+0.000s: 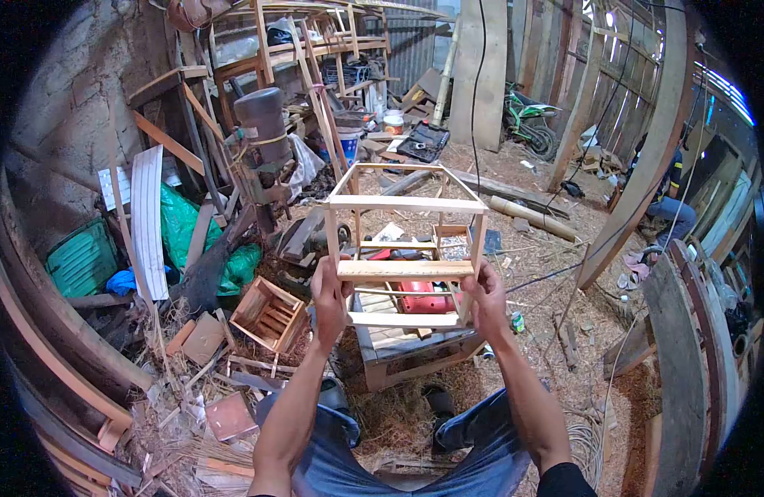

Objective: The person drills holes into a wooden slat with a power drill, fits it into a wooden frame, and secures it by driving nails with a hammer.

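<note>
Gripping pale, straight-edged wooden frame [407, 269], open box shape, centre of head view: left hand [328, 290] clasping nine-o'clock upright, right hand [485, 300] pinching three-o'clock upright, some fingertips hidden. Slatted wooden crate [296, 325] at eight. Glossy red object [431, 304] behind lower rails, partly hidden, kind unclear. Person [678, 214] near three, partly blocked by rough leaning post [655, 161].
</note>
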Available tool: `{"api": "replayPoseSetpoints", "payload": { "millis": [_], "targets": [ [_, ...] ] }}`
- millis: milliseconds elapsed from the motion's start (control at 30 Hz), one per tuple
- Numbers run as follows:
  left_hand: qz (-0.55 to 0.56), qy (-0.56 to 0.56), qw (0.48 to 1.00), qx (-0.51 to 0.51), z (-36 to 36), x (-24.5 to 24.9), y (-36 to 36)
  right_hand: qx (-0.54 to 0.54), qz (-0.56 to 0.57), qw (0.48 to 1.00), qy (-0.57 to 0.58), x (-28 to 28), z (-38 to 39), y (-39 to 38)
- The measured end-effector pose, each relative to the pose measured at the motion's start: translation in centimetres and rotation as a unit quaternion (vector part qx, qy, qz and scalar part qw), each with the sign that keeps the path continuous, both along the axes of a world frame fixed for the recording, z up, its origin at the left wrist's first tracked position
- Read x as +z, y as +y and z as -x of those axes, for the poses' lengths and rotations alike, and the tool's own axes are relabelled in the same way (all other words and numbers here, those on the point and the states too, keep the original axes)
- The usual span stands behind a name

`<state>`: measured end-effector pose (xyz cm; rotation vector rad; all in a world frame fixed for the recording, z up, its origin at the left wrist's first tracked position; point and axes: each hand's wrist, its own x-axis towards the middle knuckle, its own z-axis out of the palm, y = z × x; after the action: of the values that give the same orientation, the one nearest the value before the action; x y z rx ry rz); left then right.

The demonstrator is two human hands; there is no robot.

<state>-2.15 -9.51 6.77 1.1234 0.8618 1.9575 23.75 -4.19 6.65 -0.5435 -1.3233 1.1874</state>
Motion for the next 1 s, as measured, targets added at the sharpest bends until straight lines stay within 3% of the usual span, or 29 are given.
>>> {"api": "replayPoseSetpoints", "payload": {
  "millis": [33, 100, 300, 567, 733, 1000],
  "targets": [
    [0.000, 0.000, 1.000, -0.002, -0.2, -0.1, 0.0, -0.002, 0.000, 1.000, 0.000, 0.1, -0.1, 0.0],
    [-0.024, 0.125, 0.989, 0.070, -0.7, 0.0, -0.2, -0.005, 0.036, 0.999, -0.024, 0.5, -0.4, -0.1],
    [-0.003, 0.163, 0.985, 0.051, 0.0, -0.8, -0.3, -0.034, 0.001, 0.999, -0.039, 0.5, -0.2, -0.5],
    [-0.006, 0.108, 0.989, 0.101, -0.7, -1.9, 0.2, -0.081, -0.040, 0.993, -0.071, 0.0, 0.4, -0.8],
    [-0.013, 0.152, 0.983, 0.102, -0.2, -1.6, 0.2, -0.079, -0.048, 0.993, -0.074, 0.2, 0.5, -0.8],
    [0.003, 0.059, 0.996, 0.066, -0.5, -0.2, 0.1, -0.053, 0.005, 0.998, -0.030, 0.6, 0.0, -0.7]
  ]
}}
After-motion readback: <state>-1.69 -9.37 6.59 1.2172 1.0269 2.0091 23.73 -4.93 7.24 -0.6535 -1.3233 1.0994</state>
